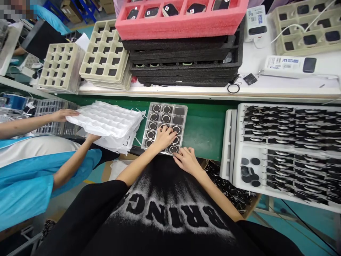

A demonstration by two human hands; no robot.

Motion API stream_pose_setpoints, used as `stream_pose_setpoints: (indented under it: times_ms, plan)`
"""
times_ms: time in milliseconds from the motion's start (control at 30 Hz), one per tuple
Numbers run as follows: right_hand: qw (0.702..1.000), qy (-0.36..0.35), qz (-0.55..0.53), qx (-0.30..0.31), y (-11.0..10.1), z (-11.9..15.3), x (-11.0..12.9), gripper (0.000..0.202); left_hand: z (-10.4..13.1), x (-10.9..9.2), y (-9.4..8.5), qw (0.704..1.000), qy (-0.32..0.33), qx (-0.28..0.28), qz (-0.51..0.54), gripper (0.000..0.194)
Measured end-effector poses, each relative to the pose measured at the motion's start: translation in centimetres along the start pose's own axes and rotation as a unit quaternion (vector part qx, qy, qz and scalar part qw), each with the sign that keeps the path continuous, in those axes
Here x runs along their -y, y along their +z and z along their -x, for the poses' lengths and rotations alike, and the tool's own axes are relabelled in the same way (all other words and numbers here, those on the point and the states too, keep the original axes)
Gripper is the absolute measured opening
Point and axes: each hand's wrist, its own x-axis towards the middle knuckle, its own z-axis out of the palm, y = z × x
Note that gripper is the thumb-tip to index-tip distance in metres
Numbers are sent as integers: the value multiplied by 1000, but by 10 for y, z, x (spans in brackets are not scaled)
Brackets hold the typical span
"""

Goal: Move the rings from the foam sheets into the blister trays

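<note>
A clear plastic tray [146,133] lies on the green table mat, with round black discs ringed in white in most of its compartments; two compartments at its upper right hold no ringed disc. My left hand [165,138] reaches over the tray's middle, fingers spread and fingertips down among the discs; nothing is seen held in it. At the tray's lower right corner, my right hand [187,159] rests by a disc [173,149], its fingers bent and somewhat apart, with no object visible in them.
To the left, a co-worker's hands hold white moulded trays [106,119]. At right stands a white bin [250,147] with rows of black clips and loose discs. Black foam trays [183,74] under a pink one [181,28] and beige trays [102,53] fill the shelf.
</note>
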Motion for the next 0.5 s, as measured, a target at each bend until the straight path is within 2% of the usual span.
stream_pose_setpoints:
  times_ms: [167, 267, 333, 400, 500]
  plan:
    - [1000, -19, -1, 9, -1, -6, -1, 25, 3, -6, 0, 1000, 0, -5, -2, 34]
    - [1000, -16, -2, -12, 0, -6, -3, 25, 3, -10, 2, 1000, 9, -2, 7, 34]
    - [998, 30, -6, -55, 1, -5, -7, 26, 3, -12, 3, 1000, 14, 4, 22, 36]
    - [987, 114, -24, -109, 4, -4, -12, 30, 3, -10, 1, 998, 5, -8, 56, 37]
    - [952, 245, -105, -153, 12, -6, -23, 38, 10, 7, -6, 985, -81, -76, 133, 40]
